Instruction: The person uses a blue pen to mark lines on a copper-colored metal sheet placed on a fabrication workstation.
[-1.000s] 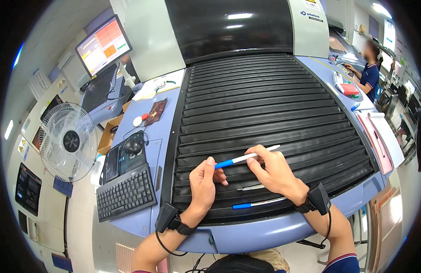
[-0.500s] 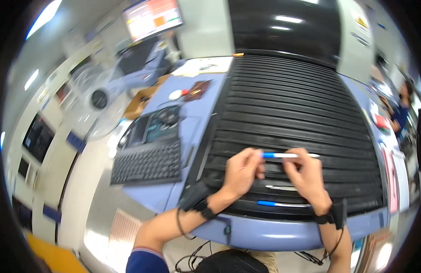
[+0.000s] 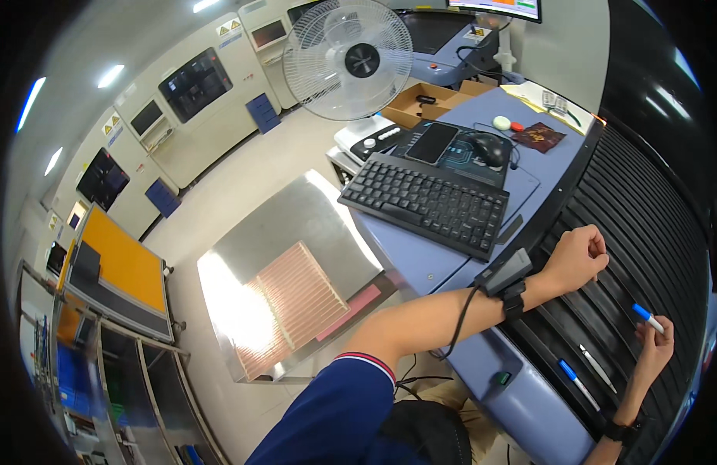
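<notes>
I should steady the blue-capped pen (image 3: 647, 316) my right hand (image 3: 654, 353) pinches; my curled left hand's (image 3: 574, 262) grip I cannot tell.

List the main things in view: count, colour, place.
Held pen: 1, blue-white, right hand
Lying pen: 1, blue-white, on ridged cover
Pointed tool: 1, silver, beside lying pen
Ridged cover: 1, black, right side
Keyboard: 1, black, on blue worktop
Mouse: 1, black, beyond keyboard
Phone: 1, black, beside mouse
Fan: 1, pale, top centre
Striped panel: 1, copper, on metal surface
Left hand: 1, bare, over ridged cover
Right hand: 1, bare, holding pen
</notes>
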{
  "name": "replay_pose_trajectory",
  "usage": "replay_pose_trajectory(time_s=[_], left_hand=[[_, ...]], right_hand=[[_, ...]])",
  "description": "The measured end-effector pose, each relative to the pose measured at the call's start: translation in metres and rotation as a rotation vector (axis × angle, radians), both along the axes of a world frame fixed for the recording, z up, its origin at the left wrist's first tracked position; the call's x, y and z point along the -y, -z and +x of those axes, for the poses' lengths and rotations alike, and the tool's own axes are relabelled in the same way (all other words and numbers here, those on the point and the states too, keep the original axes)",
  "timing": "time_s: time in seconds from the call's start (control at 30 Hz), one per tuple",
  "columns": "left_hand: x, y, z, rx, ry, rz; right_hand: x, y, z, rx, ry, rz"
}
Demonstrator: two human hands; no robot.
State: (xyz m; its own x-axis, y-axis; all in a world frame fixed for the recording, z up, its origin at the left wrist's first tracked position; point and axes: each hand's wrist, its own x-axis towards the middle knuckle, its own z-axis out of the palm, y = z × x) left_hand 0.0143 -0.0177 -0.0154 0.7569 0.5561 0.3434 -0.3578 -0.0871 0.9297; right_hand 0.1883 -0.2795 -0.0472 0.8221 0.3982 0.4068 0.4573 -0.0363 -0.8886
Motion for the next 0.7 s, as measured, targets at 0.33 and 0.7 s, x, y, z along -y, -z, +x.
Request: replay_pose_trajectory(time_s=[0.33, 0.7], left_hand=[[0.018, 0.020, 0.009, -0.004, -0.225, 0.218], [0.023, 0.013, -0.003, 0.000, -0.152, 0.328]], right_hand=[[-0.025, 0.007, -0.038, 0.070, -0.200, -0.216], [-0.028, -0.003, -0.055, 0.043, -0.174, -0.196]])
